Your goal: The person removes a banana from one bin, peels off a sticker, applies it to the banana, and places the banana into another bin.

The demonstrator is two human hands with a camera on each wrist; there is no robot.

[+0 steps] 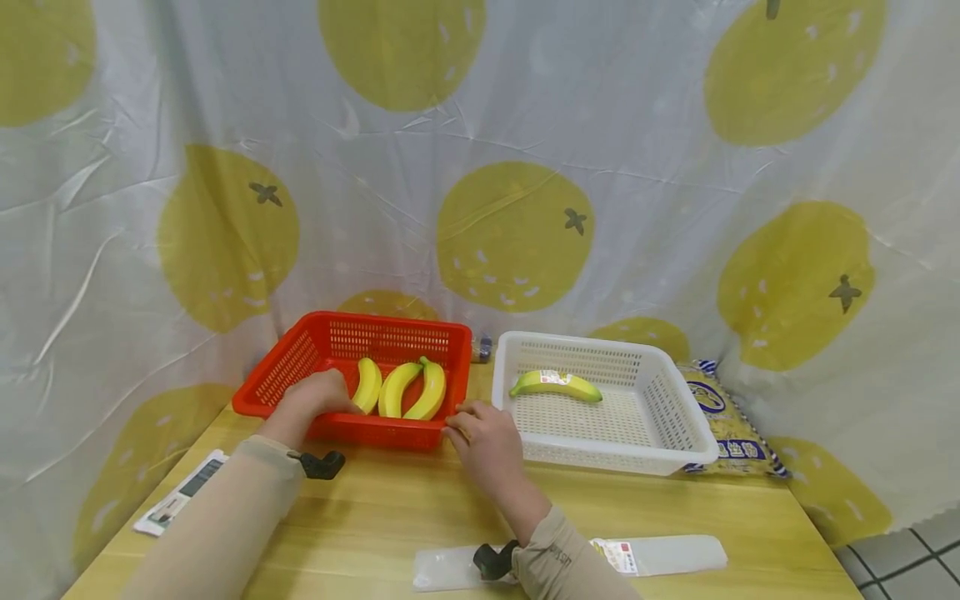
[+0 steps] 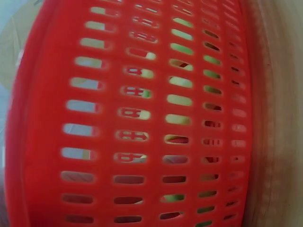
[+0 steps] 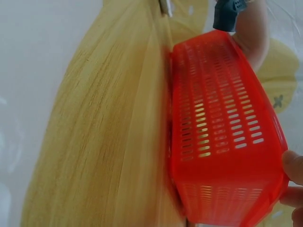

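Note:
Over the front rim of the red plastic basket [image 1: 352, 431] reaches my left hand [image 1: 318, 393], right beside the leftmost banana [image 1: 367, 385]. Its fingers are hidden inside the basket, so I cannot tell whether they grip that banana. Two more bananas [image 1: 426, 392] lie side by side to its right. My right hand [image 1: 486, 442] pinches the basket's front right corner, with thumb and fingers [image 3: 294, 166] at the rim in the right wrist view. Through the slots of the basket wall [image 2: 109, 104], bits of yellow and green show in the left wrist view.
A white basket [image 1: 600, 454] stands to the right, holding one banana [image 1: 555, 383] with a label. Behind it lies a yellow printed bag [image 1: 731, 433]. A clear plastic sleeve [image 1: 675, 554] lies at the front, partly under my right forearm. A flat white packet [image 1: 180, 493] is at the left.

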